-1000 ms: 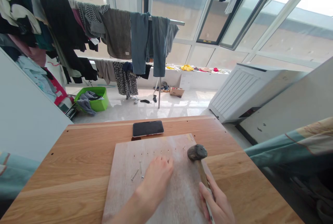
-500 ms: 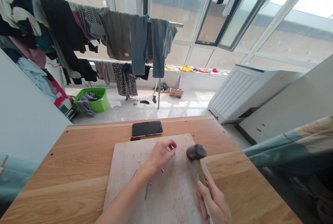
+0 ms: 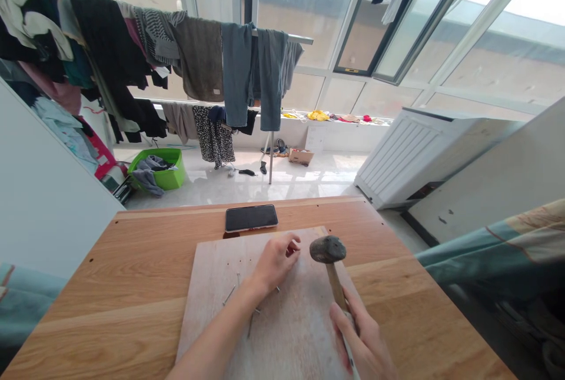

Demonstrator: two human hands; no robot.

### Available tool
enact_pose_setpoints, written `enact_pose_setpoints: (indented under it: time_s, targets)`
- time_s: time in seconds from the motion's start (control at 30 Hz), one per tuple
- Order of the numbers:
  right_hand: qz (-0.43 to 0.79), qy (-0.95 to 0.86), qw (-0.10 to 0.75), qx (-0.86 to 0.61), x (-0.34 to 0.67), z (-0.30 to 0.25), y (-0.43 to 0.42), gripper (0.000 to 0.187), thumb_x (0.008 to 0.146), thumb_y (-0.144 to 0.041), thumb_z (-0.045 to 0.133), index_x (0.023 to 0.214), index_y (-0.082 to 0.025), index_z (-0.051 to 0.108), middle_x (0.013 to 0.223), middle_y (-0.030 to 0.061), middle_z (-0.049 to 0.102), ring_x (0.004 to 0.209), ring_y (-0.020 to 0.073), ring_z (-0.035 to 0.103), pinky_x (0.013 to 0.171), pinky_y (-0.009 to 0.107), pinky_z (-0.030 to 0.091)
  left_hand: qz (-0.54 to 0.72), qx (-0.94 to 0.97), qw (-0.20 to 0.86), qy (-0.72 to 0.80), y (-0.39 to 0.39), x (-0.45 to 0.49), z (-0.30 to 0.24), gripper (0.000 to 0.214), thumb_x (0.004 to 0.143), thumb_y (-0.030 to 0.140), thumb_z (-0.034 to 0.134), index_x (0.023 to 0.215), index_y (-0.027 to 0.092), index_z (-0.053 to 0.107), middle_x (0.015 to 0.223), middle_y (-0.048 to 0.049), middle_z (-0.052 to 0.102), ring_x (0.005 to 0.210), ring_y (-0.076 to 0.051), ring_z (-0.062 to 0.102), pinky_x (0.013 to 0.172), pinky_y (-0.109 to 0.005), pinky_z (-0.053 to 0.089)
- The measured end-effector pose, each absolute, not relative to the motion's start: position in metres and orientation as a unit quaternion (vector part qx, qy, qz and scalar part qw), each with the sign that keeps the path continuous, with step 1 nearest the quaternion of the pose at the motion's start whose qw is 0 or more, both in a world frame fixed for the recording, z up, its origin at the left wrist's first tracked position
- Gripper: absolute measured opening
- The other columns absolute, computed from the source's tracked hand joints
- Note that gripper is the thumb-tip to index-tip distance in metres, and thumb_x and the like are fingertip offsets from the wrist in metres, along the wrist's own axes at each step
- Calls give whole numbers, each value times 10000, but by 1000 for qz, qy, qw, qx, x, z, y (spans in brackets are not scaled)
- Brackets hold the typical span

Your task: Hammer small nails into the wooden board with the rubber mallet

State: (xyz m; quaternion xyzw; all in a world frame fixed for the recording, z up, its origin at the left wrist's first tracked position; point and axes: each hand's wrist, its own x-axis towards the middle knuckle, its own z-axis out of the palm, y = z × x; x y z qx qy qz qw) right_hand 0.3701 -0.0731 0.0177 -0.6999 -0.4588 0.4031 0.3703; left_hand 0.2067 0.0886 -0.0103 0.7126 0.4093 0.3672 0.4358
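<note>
My right hand (image 3: pixel 364 336) is wrapped round the wooden handle of a hammer (image 3: pixel 334 277). Its dark, blunt head is raised over the right part of a pale wooden board (image 3: pixel 304 327). Near the board's far edge, my left hand (image 3: pixel 279 257) rests with loosely curled fingers; a gap shows between thumb and forefinger, and I see nothing held there. Several nails lie on the board around my left forearm, among them a nail (image 3: pixel 250 324) below it and a nail (image 3: pixel 229 295) to its left. Small dark holes dot the board's far left part.
The board lies on a wooden table (image 3: pixel 132 286). Beyond it, a phone (image 3: pixel 251 217) lies near the table's far edge. Past the table stand a green tub (image 3: pixel 170 177) of clothes, a laundry rack (image 3: pixel 300 39), and a white ribbed cabinet (image 3: pixel 406 150) at right.
The hammer head has risen and shifted slightly left, towards my left hand. My left hand has stayed at the same place on the board, its fingers slightly more parted.
</note>
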Motion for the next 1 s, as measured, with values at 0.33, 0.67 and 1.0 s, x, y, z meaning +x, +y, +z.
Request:
enact_pose_setpoints:
  time_s: [0.33, 0.67, 1.0]
  targets:
    - [393, -489, 319, -711, 348, 33, -54, 817, 933, -669, 445, 1438, -34, 545, 393, -104, 433, 364, 179, 478, 406, 263, 422, 374, 703, 457, 397, 90, 209, -10, 374, 765, 7, 581, 1076, 173, 706, 829, -9, 768, 732, -161, 701, 712, -247, 528]
    - [408, -493, 332, -693, 361, 20, -63, 771, 975, -664, 431, 1431, -49, 531, 385, -118, 425, 336, 144, 418, 395, 234, 359, 116, 942, 140, 282, 52, 146, 31, 265, 870, 6, 585, 1054, 190, 639, 1014, -77, 756, 956, -252, 709, 845, -347, 531]
    - [410, -467, 375, -688, 355, 25, -72, 734, 968, -668, 469, 1380, -68, 570, 408, -123, 390, 356, 131, 375, 386, 239, 334, 181, 924, 169, 292, 55, 156, 21, 248, 888, 8, 554, 976, 198, 686, 926, -54, 734, 847, -211, 694, 780, -309, 528]
